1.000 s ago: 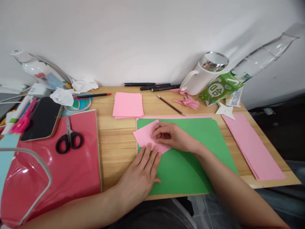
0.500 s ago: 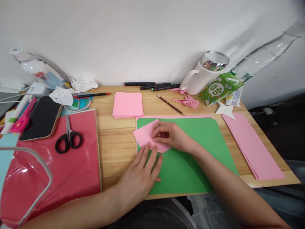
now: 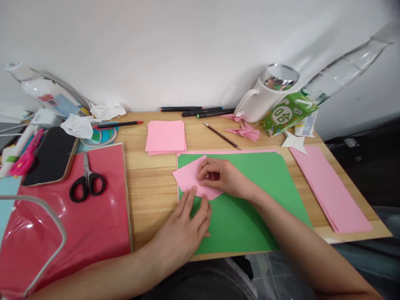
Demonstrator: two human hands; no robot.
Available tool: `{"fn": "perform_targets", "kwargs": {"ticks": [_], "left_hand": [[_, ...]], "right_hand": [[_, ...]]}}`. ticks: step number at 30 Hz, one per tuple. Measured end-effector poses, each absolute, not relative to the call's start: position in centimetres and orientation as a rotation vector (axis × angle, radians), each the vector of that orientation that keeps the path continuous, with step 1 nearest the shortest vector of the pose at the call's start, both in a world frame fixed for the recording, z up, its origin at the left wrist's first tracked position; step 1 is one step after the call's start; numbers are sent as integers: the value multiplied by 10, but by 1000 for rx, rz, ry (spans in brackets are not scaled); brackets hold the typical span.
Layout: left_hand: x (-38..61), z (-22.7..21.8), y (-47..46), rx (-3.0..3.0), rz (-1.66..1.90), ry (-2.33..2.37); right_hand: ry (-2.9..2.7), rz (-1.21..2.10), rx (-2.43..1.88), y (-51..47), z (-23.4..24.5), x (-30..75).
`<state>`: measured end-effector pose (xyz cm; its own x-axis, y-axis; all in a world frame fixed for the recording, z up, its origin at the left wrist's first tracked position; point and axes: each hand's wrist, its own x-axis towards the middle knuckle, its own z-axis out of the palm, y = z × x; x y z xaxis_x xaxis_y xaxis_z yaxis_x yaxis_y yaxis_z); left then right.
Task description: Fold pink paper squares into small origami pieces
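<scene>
A folded piece of pink paper (image 3: 188, 173) lies on a green sheet (image 3: 250, 221), its left corner reaching past the sheet's edge. My left hand (image 3: 186, 227) has its fingers stretched out, and the fingertips rest on the paper's lower edge. From the right, my right hand (image 3: 221, 177) bends over the paper with curled fingers. Its thumb and fingertips close on the paper's right part, and the hand hides that part.
Pink squares (image 3: 165, 136) and a pencil (image 3: 221, 136) lie behind. Several folded pink pieces (image 3: 245, 132) sit beside a white mug (image 3: 264, 96). Long pink strips (image 3: 333, 191) lie at right. Scissors (image 3: 87, 181) rest on a red folder (image 3: 103, 225) at left.
The view has shifted slightly. My left index and middle fingers have spread a little further apart at the paper's lower edge; my right hand has stayed almost still.
</scene>
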<state>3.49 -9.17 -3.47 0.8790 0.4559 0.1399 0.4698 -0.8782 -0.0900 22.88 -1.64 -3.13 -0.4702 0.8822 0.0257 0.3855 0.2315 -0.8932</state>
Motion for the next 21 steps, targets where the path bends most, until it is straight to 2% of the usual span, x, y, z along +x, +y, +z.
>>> {"fn": "perform_targets", "kwargs": {"ticks": [21], "left_hand": [[36,-34,-93,-2915,-191,-734]], "right_hand": [[-1986,1186,-1160,-16,-30,229]]}}
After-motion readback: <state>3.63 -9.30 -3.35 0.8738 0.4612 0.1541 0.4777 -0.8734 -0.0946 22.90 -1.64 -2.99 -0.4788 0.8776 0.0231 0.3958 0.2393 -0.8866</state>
